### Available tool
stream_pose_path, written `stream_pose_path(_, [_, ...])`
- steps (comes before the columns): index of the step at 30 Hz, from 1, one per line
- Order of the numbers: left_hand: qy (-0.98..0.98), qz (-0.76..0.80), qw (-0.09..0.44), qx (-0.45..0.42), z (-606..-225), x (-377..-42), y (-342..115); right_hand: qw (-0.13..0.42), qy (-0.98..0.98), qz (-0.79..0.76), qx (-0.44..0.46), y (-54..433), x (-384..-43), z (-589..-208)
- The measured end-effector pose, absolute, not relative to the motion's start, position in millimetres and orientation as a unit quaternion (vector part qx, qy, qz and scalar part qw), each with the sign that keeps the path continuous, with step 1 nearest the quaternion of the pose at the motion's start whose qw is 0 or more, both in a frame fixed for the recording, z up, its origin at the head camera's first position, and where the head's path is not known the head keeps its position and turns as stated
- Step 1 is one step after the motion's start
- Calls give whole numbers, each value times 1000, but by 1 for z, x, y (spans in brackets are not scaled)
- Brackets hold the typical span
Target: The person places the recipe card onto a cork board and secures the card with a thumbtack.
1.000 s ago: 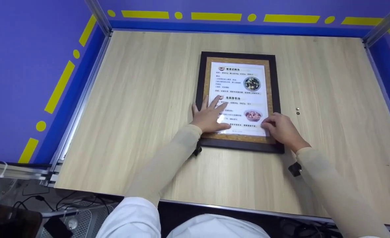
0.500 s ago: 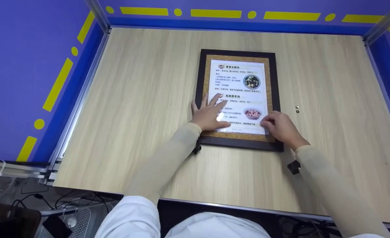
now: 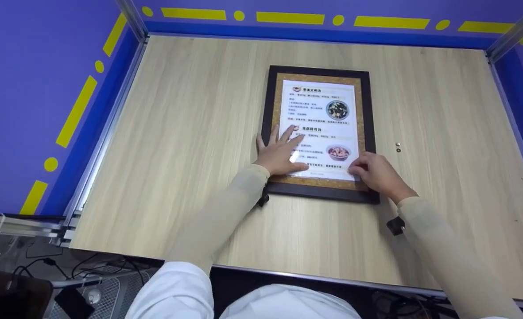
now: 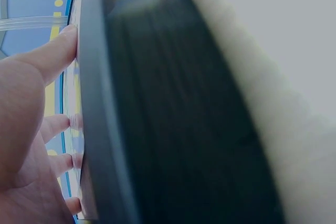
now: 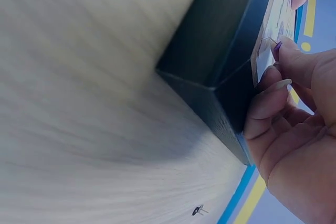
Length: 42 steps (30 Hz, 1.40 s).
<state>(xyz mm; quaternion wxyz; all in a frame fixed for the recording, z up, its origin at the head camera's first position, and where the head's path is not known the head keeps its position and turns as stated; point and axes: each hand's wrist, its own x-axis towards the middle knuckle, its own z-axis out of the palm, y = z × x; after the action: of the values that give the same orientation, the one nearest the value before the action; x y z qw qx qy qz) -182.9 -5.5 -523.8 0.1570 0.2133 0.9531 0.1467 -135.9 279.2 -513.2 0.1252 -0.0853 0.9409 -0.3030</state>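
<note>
A black-framed corkboard lies on the table, bearing a white laminated recipe sheet with Chinese text and two food pictures. My left hand is spread over the sheet's lower left, its fingers pressing on the surface; the left wrist view shows the thumb against the sheet. At the sheet's lower right corner, my right hand pinches a small purple thumbtack between thumb and index finger. Its thin metal point meets the sheet close to the corner. The other right fingers curl against the black frame.
To the right of the board, two small metal thumbtacks lie on the wood table; one thumbtack shows with its point sideways. Blue walls with yellow marks enclose the back and sides. Cables hang below the front left edge.
The right fingertips shift very slightly at the sheet's lower right corner. The left hand and the board stay in place; the head view tilts a little.
</note>
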Motion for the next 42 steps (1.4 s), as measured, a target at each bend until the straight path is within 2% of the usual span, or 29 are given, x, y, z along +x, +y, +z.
stream_pose_path(20, [951,160,157,215,-524,-185,-7,111,944,-303,-64,277,-134,-516])
stream_pose_path(42, [950,159,153,219,-524,-182,-8,32,949,-273,-153,279,-114,-532])
